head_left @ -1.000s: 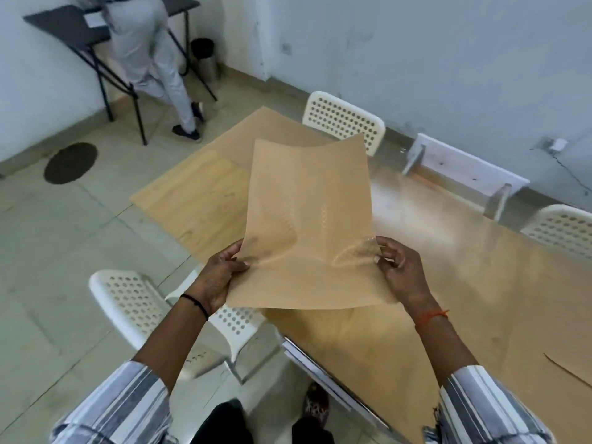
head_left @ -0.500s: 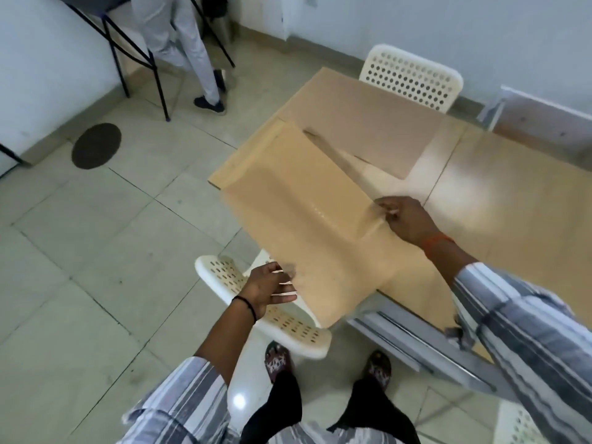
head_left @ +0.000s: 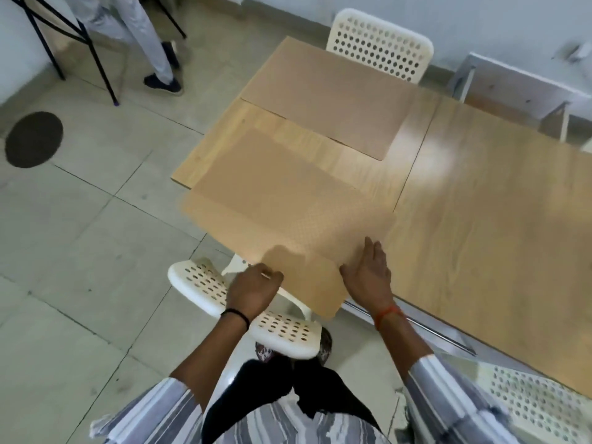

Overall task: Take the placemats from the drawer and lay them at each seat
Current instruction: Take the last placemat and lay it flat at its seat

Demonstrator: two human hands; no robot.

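A tan placemat [head_left: 282,213] lies flat on the near-left corner of the wooden table [head_left: 480,203], with its near edge hanging out over the table's side. My left hand [head_left: 253,290] has its fingers curled on that overhanging edge. My right hand [head_left: 368,274] rests palm down with fingers spread on the mat's near-right corner. A second tan placemat [head_left: 326,97] lies flat at the table's far end, in front of a white perforated chair [head_left: 381,43].
A white perforated chair [head_left: 243,299] stands below the overhanging mat, right in front of my legs. Another white chair [head_left: 538,405] is at bottom right. A white bench [head_left: 519,88] stands by the wall. A person [head_left: 128,27] stands by a black folding table [head_left: 48,43] at top left.
The placemat, held up in the air in both hands, has come down flat onto the table's near corner. My right hand has slid from the mat's middle to its near-right corner.
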